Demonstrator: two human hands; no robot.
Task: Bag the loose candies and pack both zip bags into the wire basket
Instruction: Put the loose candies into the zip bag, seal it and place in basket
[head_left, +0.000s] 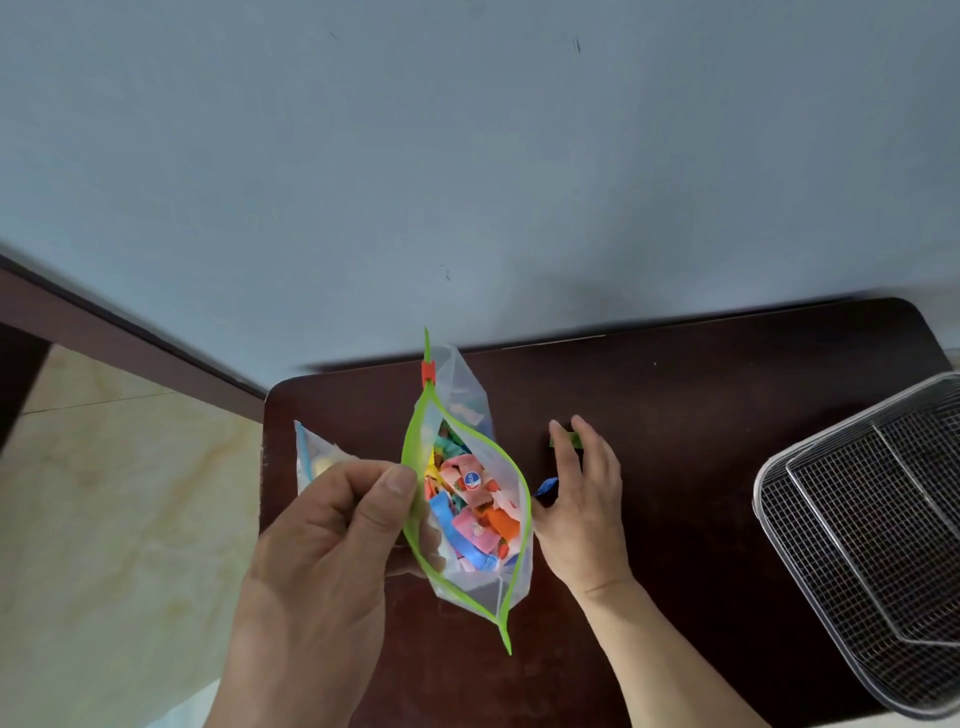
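Note:
A clear zip bag (470, 582) with a green zip strip and a red slider stands open over the dark table (701, 405). It is full of colourful wrapped candies (470, 499). My left hand (332, 551) pinches the bag's left rim between thumb and fingers. My right hand (582, 499) lies flat on the table just right of the bag, fingertips on a green candy (569, 440). A blue candy (546, 487) peeks out beside the thumb. A second zip bag (311, 457) lies at the table's left edge, mostly hidden behind my left hand.
A wire basket (862, 540) of fine steel mesh sits at the table's right edge, partly over it, with nothing in it. A pale blue wall runs behind the table. Beige floor tiles (124, 493) show to the left.

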